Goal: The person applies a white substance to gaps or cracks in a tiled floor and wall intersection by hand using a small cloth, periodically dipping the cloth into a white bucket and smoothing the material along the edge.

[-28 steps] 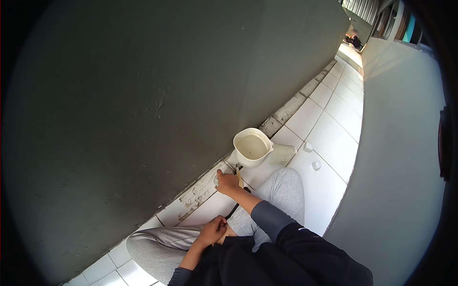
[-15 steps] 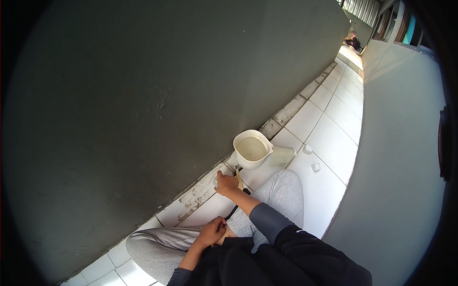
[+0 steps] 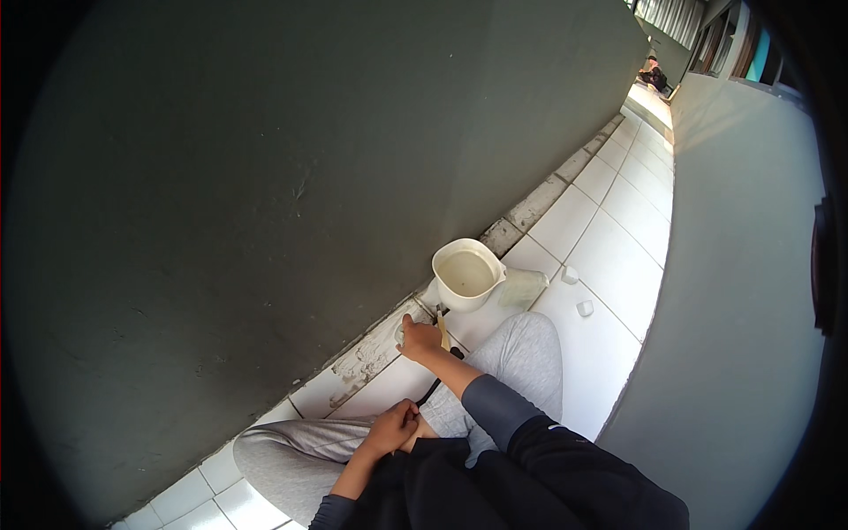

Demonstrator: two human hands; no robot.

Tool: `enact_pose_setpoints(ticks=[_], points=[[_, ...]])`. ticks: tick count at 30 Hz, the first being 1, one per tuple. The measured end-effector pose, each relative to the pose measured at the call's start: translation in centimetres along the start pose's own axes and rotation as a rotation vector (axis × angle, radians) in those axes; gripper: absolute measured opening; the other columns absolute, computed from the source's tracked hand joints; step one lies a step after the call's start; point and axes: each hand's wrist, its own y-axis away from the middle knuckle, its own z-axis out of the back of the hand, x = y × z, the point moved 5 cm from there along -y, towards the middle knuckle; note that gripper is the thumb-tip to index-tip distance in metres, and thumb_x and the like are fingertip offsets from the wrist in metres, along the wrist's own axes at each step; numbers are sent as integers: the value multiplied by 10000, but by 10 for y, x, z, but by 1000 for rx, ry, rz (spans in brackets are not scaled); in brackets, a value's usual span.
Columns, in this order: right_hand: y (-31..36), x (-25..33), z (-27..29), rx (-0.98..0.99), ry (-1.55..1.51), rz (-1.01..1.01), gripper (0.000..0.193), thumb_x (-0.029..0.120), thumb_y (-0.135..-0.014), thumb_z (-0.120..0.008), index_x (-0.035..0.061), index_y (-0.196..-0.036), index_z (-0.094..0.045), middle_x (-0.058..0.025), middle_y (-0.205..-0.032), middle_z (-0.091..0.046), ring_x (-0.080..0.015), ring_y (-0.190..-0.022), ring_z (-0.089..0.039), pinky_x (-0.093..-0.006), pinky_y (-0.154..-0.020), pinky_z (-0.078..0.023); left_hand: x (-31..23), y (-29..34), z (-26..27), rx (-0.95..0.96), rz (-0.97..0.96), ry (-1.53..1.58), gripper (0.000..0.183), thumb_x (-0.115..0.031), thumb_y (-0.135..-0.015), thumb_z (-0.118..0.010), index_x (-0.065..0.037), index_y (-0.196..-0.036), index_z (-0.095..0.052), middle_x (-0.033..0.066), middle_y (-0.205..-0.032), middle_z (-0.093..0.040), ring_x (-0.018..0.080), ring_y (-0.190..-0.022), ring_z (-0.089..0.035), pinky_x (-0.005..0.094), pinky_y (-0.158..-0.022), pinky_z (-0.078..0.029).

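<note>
My right hand [image 3: 420,338] is closed around a small pale greenish-white piece [image 3: 400,336], mostly hidden by the fingers, at the dirt-streaked white skirting tiles [image 3: 358,367] along the wall's foot. Curled and resting by my bare ankle, my left hand [image 3: 394,430] shows nothing in its fingers. Just beyond my right hand stands a cream plastic pail [image 3: 466,276] with cloudy water in it. Between hand and pail lies a slim tool with a yellowish handle [image 3: 442,330]; its kind is unclear. A pale, flattened, translucent thing [image 3: 523,290] lies right of the pail.
Two small white blocks [image 3: 570,276] sit on the white tiled floor [image 3: 609,252] to the right. A dark grey wall [image 3: 265,194] rises close on the left, a lighter one [image 3: 738,230] on the right. Far down the passage, a person [image 3: 654,76] sits low.
My right hand has shifted very slightly at the skirting tiles, and a little more of the pale piece shows. The left hand, the pail and the blocks stay put.
</note>
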Motion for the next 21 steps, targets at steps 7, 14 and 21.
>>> enact_pose_setpoints(ticks=[7, 14, 21], points=[[0, 0, 0, 19, -6, -11, 555, 376, -701, -679, 74, -1073, -398, -131, -820, -636, -295, -780, -629, -402, -652, -493, -1, 0, 0, -11, -6, -1, 193, -126, -752, -553, -43, -922, -521, 90, -690, -535, 239, -642, -547, 334, -613, -434], [1, 0, 1, 16, -9, -18, 553, 378, -704, -677, 74, -1072, -398, -133, -832, -635, -298, -795, -626, -399, -663, -494, 0, 0, -1, -11, -2, -9, 193, -126, -751, -555, -44, -922, -521, 89, -685, -537, 236, -642, -550, 332, -613, -434], [5, 3, 7, 0, -6, -21, 521, 326, -685, -697, 70, -1044, -419, -128, -838, -643, -282, -805, -634, -375, -655, -502, 0, 0, 0, -1, 14, -11, 199, -133, -755, -553, -47, -931, -521, 95, -699, -545, 245, -655, -556, 338, -618, -436]])
